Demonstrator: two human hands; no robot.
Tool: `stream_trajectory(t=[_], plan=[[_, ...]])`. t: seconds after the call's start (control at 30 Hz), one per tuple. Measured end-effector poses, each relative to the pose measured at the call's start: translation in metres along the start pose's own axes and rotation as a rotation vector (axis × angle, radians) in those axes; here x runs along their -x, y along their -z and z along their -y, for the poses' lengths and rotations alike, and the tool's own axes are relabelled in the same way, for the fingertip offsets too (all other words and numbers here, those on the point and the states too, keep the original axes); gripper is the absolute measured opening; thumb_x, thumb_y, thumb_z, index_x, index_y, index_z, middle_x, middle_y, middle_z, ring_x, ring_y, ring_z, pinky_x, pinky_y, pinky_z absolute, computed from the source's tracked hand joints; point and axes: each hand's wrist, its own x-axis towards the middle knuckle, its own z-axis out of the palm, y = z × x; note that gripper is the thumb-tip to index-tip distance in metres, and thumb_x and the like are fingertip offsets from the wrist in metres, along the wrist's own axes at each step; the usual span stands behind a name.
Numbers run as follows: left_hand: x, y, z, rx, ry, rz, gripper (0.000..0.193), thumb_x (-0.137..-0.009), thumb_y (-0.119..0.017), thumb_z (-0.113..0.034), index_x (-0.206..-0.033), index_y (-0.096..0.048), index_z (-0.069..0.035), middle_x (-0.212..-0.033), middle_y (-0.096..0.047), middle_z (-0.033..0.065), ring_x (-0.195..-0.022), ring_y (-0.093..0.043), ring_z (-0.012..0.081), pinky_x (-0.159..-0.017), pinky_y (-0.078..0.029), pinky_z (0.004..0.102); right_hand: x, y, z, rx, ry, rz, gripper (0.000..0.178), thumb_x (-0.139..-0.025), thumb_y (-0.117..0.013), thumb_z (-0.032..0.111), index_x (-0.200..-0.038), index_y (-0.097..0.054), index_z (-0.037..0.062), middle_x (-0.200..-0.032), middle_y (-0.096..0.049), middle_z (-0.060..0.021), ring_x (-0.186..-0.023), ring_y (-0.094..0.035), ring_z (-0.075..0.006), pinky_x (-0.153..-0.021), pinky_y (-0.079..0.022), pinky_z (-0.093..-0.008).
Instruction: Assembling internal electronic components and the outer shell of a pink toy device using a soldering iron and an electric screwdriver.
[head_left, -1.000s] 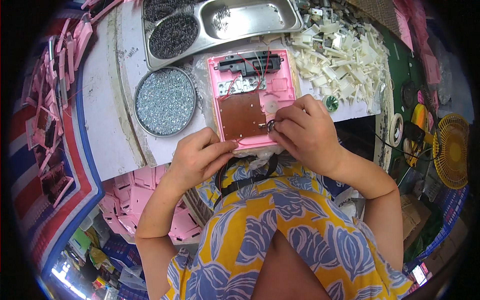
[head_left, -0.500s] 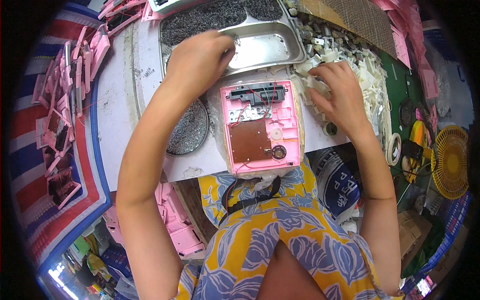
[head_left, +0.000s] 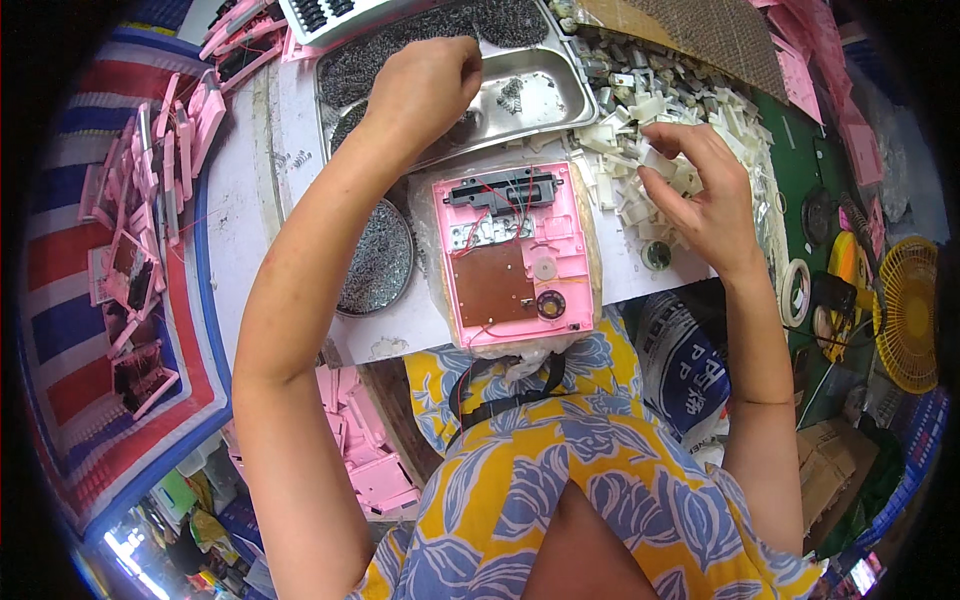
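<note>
Over a metal tray point(head_left: 590, 100) my left hand point(head_left: 425, 85) hovers with its fingers curled together. Whatever they pinch, if anything, is hidden. Beside it, a small clump of springs point(head_left: 510, 95) lies in the tray's bare compartment. My right hand point(head_left: 708, 190) is at a heap of white plastic pieces point(head_left: 640, 200), thumb and fingers apart around one piece, with no grip visible. Between my arms a pink plastic housing point(head_left: 575, 240) lies on a wrapped pad, holding a black module point(head_left: 500, 192), a brown circuit board point(head_left: 493, 285), red wires and a round black part point(head_left: 551, 304).
A round dish of small metal parts point(head_left: 380, 260) stands left of the housing. Dark springs point(head_left: 345, 75) fill the tray's other compartments. Pink housings point(head_left: 135, 230) pile on striped cloth at left. A tape roll point(head_left: 795, 293) and a yellow fan point(head_left: 908, 315) are at right.
My left hand has moved up and slightly right over the tray. A clump of springs now shows in the compartment. My right hand has shifted slightly right and down, its fingers still apart.
</note>
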Motion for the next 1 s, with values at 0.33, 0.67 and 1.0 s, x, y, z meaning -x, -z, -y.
stream_trajectory(t=[0.33, 0.67, 1.0], plan=[[-0.008, -0.015, -0.001, 0.061, -0.296, 0.091, 0.016, -0.081, -0.073, -0.013, -0.091, -0.066, -0.003, -0.100, -0.068, 0.0110, -0.087, -0.069, 0.0304, -0.073, -0.057, 0.0406, -0.006, -0.003, 0.011, -0.063, 0.056, 0.036, 0.033, -0.083, -0.076, 0.015, -0.114, -0.070, 0.0059, -0.094, -0.071, -0.0108, -0.084, -0.067, -0.0254, -0.074, -0.053, -0.0349], [0.024, 0.000, -0.009, 0.276, 0.091, 0.061, 0.018, -0.084, -0.068, -0.013, -0.096, -0.066, 0.000, -0.082, -0.070, 0.0147, -0.074, -0.069, 0.0264, -0.071, -0.053, 0.0350, -0.011, -0.012, 0.015, -0.152, -0.050, 0.122, 0.035, -0.088, -0.075, 0.025, -0.117, -0.071, 0.0050, -0.095, -0.070, -0.0099, -0.063, -0.061, -0.0194, -0.060, -0.050, -0.0309], [0.019, 0.006, -0.013, 0.542, 0.181, 0.161, 0.024, -0.096, -0.061, -0.023, -0.098, -0.064, 0.000, -0.079, -0.064, 0.0038, -0.068, -0.053, 0.0096, -0.063, -0.046, 0.0272, -0.019, -0.016, 0.017, -0.505, -0.275, 0.071, 0.035, -0.085, -0.073, 0.019, -0.114, -0.070, 0.0011, -0.097, -0.071, -0.0110, -0.077, -0.066, -0.0186, -0.071, -0.053, -0.0304]])
